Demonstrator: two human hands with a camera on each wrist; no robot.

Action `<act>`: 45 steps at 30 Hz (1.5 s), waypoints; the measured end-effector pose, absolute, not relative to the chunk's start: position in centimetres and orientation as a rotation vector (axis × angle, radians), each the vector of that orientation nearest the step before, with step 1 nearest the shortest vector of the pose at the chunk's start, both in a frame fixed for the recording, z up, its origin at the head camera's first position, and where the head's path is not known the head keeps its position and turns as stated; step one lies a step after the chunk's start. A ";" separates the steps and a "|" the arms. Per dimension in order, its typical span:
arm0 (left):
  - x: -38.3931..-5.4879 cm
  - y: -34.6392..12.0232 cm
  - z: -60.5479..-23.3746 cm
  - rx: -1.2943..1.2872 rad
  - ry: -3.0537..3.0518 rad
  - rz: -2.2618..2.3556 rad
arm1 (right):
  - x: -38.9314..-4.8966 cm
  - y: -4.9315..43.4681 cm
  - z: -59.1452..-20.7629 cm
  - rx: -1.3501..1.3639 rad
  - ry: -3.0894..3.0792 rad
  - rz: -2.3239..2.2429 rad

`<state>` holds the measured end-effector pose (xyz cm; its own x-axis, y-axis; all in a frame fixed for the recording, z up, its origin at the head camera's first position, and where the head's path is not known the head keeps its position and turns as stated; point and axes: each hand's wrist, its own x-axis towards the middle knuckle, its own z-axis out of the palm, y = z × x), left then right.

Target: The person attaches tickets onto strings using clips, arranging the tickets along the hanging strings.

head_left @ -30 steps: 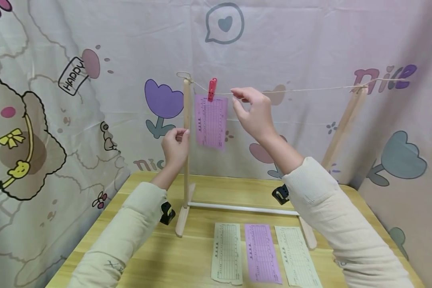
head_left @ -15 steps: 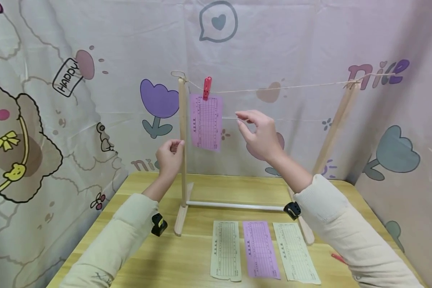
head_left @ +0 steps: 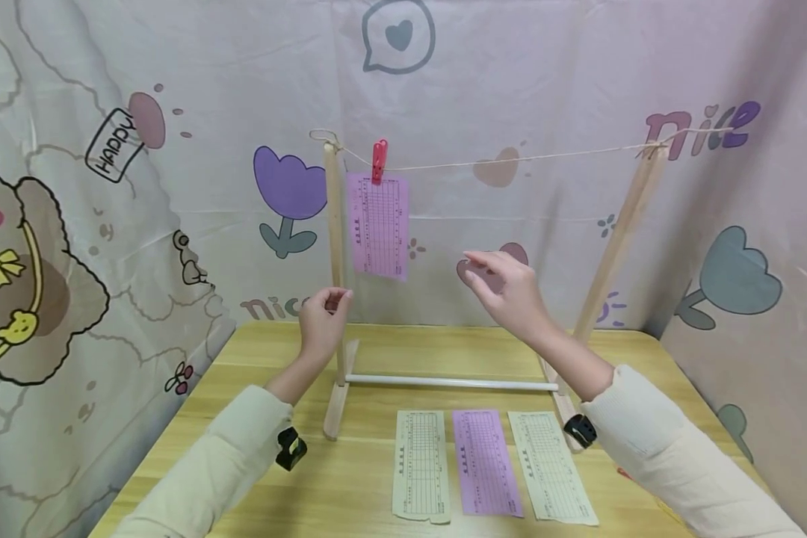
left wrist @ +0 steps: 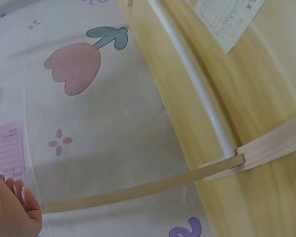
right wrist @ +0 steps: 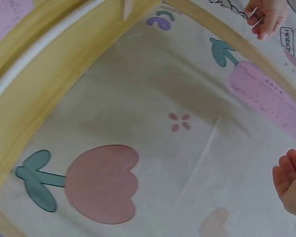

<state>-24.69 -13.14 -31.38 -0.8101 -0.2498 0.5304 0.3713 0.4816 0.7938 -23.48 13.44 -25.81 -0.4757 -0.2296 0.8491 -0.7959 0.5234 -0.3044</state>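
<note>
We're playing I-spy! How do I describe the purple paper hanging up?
Find the wooden stand on the table. Near the left end of its string, a red clip holds the purple paper. It alone hangs; the other three papers lie flat.

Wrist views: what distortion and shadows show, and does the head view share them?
Left wrist: the white bar bows, shadow alongside; right wrist: a wooden post bows, soft shadow on the backdrop; head: bar nearly straight, soft shadow on the table.
</note>
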 end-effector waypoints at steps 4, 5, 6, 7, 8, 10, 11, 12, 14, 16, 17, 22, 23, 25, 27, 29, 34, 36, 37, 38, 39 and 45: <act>-24.4 -13.0 -32.3 -0.099 -2.147 -1.350 | -23.2 14.6 -26.9 0.794 -1.997 0.951; -24.4 -13.0 -32.5 -0.096 -2.156 -1.356 | -23.2 14.8 -27.2 0.783 -1.999 0.963; -24.3 -13.0 -32.7 -0.092 -2.164 -1.365 | -23.2 15.1 -27.4 0.773 -2.003 0.975; -24.2 -13.0 -32.9 -0.090 -2.172 -1.371 | -23.3 15.4 -27.7 0.763 -2.005 0.984; -24.1 -13.0 -33.1 -0.089 -2.182 -1.372 | -23.3 15.7 -28.0 0.753 -2.003 0.986; -23.9 -13.0 -33.5 -0.088 -2.201 -1.382 | -23.3 16.2 -28.6 0.732 -2.001 0.986; -23.8 -13.0 -33.7 -0.093 -2.209 -1.382 | -23.3 16.5 -28.9 0.724 -2.000 0.987; -23.7 -13.0 -33.9 -0.094 -2.215 -1.385 | -23.2 16.8 -29.2 0.718 -1.999 0.988; -23.6 -12.9 -34.4 -0.102 -2.230 -1.380 | -23.1 17.4 -29.9 0.701 -2.001 0.981; -23.3 -12.9 -34.9 -0.104 -2.240 -1.386 | -22.8 18.0 -30.5 0.694 -2.011 0.989; -23.2 -12.8 -35.2 -0.101 -2.245 -1.387 | -22.7 18.3 -30.9 0.687 -2.019 0.986; -22.5 -12.8 -36.6 -0.053 -2.260 -1.436 | -21.7 19.4 -32.3 0.641 -2.066 0.962; -22.4 -12.9 -36.9 -0.045 -2.260 -1.448 | -21.5 19.6 -32.5 0.631 -2.072 0.951; -22.1 -12.9 -37.6 -0.039 -2.258 -1.458 | -21.2 20.0 -33.1 0.619 -2.078 0.939; -21.9 -13.0 -38.3 -0.036 -2.264 -1.461 | -20.9 20.4 -33.6 0.607 -2.082 0.925; -21.8 -13.0 -38.9 -0.042 -2.268 -1.459 | -20.7 20.8 -34.2 0.595 -2.090 0.917; -21.3 -13.2 -40.4 -0.055 -2.295 -1.461 | -20.0 21.8 -36.1 0.558 -2.121 0.936; -21.0 -13.1 -40.9 -0.067 -2.316 -1.452 | -19.6 22.3 -36.9 0.544 -2.119 0.957; -20.9 -13.1 -41.2 -0.067 -2.331 -1.452 | -19.5 22.5 -37.2 0.540 -2.113 0.968; -20.8 -13.0 -41.5 -0.067 -2.343 -1.452 | -19.3 22.7 -37.6 0.531 -2.111 0.973; -20.7 -12.8 -41.8 -0.063 -2.353 -1.461 | -19.1 22.9 -38.0 0.524 -2.107 0.980; -19.9 -11.8 -43.6 -0.036 -2.391 -1.487 | -17.7 24.3 -40.2 0.456 -2.141 0.981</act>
